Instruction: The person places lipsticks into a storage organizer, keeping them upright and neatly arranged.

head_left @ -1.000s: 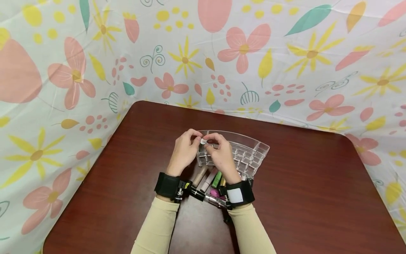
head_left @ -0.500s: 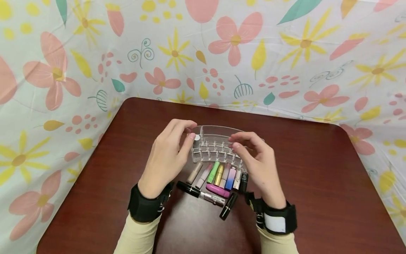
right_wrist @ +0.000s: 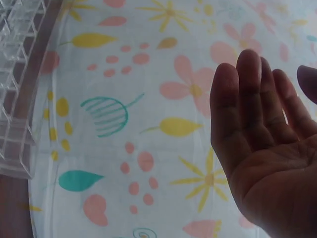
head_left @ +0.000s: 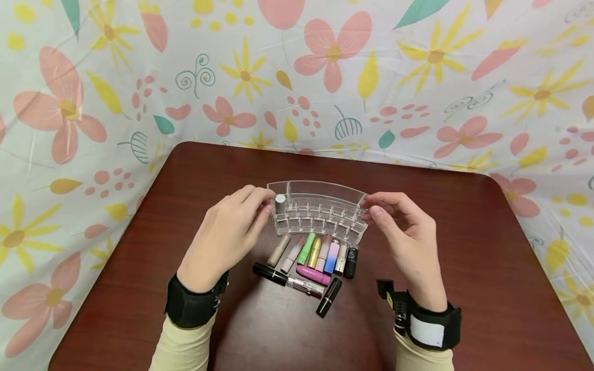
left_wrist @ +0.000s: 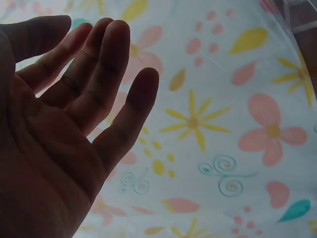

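Head view. The clear organizer (head_left: 320, 210) lies at the middle of the desk (head_left: 278, 340), curved and divided into compartments. My left hand (head_left: 227, 234) is at its nine o'clock end and my right hand (head_left: 410, 239) at its three o'clock end; fingertips overlap both edges, though whether they touch cannot be told. A white-topped cosmetic (head_left: 280, 202) appears to stand upright in a compartment near nine o'clock. At six o'clock lie loose tubes, among them the green tube (head_left: 306, 249), the gold tube (head_left: 314, 251) and the magenta tube (head_left: 313, 274). I judge the organizer to be light, stiff plastic, smooth enough to slide and liable to crack if dropped; its end walls at nine and three o'clock offer the best hold. The tubes should prove small, hard and slick, apt to roll, and are best pinched about the middle.

Left wrist view. My left hand, toward nine o'clock, has its fingers loosely extended and grips nothing; a corner of clear plastic shows near two o'clock.

Right wrist view. My right hand, between three and four o'clock, likewise has extended fingers and holds nothing. The organizer's compartments run along the edge from ten to eight o'clock.
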A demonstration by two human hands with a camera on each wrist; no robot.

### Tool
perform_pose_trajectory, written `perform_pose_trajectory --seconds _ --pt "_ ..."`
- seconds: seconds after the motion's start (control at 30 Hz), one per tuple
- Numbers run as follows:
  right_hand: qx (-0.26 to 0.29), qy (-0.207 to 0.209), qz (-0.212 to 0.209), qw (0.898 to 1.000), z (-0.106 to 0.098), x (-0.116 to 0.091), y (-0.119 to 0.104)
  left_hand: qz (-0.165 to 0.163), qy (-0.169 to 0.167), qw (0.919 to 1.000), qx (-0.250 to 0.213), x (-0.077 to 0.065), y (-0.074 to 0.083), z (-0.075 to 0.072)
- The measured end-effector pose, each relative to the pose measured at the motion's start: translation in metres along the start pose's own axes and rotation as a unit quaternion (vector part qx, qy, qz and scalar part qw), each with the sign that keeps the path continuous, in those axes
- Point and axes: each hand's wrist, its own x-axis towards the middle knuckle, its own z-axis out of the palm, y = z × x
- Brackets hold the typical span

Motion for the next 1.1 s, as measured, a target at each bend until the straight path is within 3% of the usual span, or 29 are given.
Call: perform_pose_trajectory --seconds 0.2,0.27,0.33,0.4,0.53,0.67,0.8,0.97,1.1 --pt "-0.060 -0.051 0.004 0.997 0.011 0.004 0.010 -0.020 -0.019 0.9996 0.008 -0.001 -0.008 0.002" --pt "-0.074 -0.062 0.010 0.995 0.015 0.006 0.014 -0.038 -0.040 0.9985 -0.002 -0.001 -0.009 0.002" --pt "-0.094 -0.077 0.015 0.992 0.021 0.008 0.020 -0.069 -0.083 0.9940 -0.013 -0.003 -0.012 0.005" --pt "-0.116 -0.100 0.022 0.988 0.027 0.009 0.026 -0.108 -0.145 0.9833 -0.019 -0.005 -0.016 0.010" --pt "-0.147 -0.156 0.044 0.976 0.040 0.011 0.042 -0.156 -0.267 0.9510 -0.015 -0.010 -0.025 0.028" --pt "-0.182 -0.192 0.035 0.964 0.051 0.012 0.056 -0.171 -0.325 0.9298 -0.022 -0.009 -0.027 0.043" --pt "-0.242 -0.217 -0.035 0.945 0.065 0.014 0.067 -0.189 -0.336 0.9227 -0.012 -0.010 -0.021 0.050" --pt "-0.330 -0.240 -0.131 0.904 0.087 0.012 0.082 -0.205 -0.343 0.9165 0.021 -0.015 -0.008 0.063" --pt "-0.379 -0.252 -0.164 0.875 0.102 0.005 0.092 -0.226 -0.360 0.9035 0.057 -0.016 0.001 0.077"
